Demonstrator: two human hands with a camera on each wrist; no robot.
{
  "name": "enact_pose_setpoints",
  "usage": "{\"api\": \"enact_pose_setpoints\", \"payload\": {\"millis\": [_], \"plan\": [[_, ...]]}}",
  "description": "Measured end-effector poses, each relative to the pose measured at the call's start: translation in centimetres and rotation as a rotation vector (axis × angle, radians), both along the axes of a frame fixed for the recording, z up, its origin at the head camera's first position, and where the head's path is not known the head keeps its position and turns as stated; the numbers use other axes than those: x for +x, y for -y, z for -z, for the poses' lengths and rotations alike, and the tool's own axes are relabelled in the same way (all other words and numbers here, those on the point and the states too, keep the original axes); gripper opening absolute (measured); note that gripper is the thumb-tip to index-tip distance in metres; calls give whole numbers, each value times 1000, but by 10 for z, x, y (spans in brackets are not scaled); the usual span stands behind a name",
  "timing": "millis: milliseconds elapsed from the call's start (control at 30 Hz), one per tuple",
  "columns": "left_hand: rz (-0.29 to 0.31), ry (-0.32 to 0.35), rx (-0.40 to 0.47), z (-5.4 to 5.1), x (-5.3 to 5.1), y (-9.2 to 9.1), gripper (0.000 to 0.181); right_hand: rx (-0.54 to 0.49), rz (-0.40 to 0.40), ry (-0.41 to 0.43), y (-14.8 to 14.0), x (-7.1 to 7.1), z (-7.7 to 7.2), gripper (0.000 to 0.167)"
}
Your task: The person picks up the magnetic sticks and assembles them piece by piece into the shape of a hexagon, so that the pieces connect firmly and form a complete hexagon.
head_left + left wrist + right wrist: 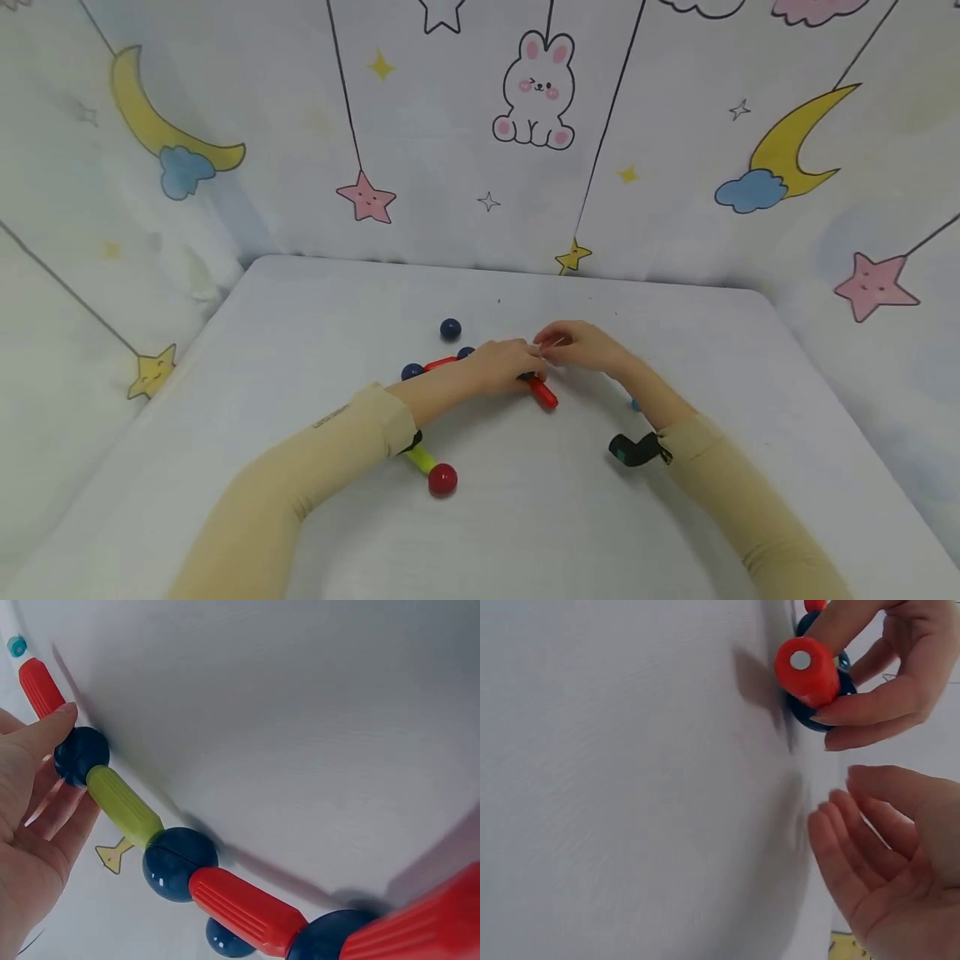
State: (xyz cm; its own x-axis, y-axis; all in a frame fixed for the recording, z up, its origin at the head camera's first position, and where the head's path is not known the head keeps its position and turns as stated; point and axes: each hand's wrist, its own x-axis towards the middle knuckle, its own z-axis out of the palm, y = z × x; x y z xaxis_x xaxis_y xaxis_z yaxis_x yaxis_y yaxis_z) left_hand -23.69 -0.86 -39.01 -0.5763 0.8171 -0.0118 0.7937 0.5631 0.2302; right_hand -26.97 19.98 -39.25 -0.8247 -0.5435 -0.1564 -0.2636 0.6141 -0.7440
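My left hand [504, 367] pinches a dark blue ball [84, 754] where it meets a red stick [41, 688]. That stick's far end is free, with a silvery disc facing the right wrist camera. From the held ball a chain runs on in the left wrist view: a yellow-green stick [126, 806], another blue ball [180, 864], a red stick [249, 911] and a further blue ball [330, 936]. Just beside the left hand, my right hand [885, 862] has loosely bent fingers and nothing between them. In the head view, my left hand hides part of the chain.
Behind the chain lies a loose blue ball [450, 329]. A red ball [442, 480] touches a yellow-green stick [421, 458], partly hidden by my left forearm. Some light blue piece [637, 405] shows beside my right forearm. A patterned cloth [450, 125] hangs behind the white table [540, 517].
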Motion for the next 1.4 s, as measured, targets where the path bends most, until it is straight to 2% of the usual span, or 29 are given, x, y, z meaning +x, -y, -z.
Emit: {"api": "enact_pose_setpoints", "payload": {"millis": [67,167,267,400,567,700,900,1000,1100,1267,1400], "plan": [[4,-5,4,1,1,6,20,-23,27,-34,15,-8,4,30],[8,-12,16,2,3,14,19,-53,13,-78,38,-22,10,33],[14,-26,30,3,4,22,18,-73,-53,-99,60,-34,15,37],[41,-66,53,4,6,31,19,-68,-186,-142,87,-46,15,41],[75,-89,85,4,9,35,18,-12,-298,-174,109,-50,10,44],[75,-89,86,3,11,36,18,32,-299,-184,117,-48,7,40],[38,-49,63,0,12,38,18,34,-212,-192,99,-44,8,35],[14,-6,58,-1,12,37,18,53,-154,-179,75,-38,11,34],[-2,18,58,-1,12,37,19,69,-99,-153,50,-25,11,36],[-9,7,50,0,10,36,19,53,21,-74,13,12,5,38],[-11,8,49,-1,8,35,19,28,92,-20,-6,43,3,39]]}}
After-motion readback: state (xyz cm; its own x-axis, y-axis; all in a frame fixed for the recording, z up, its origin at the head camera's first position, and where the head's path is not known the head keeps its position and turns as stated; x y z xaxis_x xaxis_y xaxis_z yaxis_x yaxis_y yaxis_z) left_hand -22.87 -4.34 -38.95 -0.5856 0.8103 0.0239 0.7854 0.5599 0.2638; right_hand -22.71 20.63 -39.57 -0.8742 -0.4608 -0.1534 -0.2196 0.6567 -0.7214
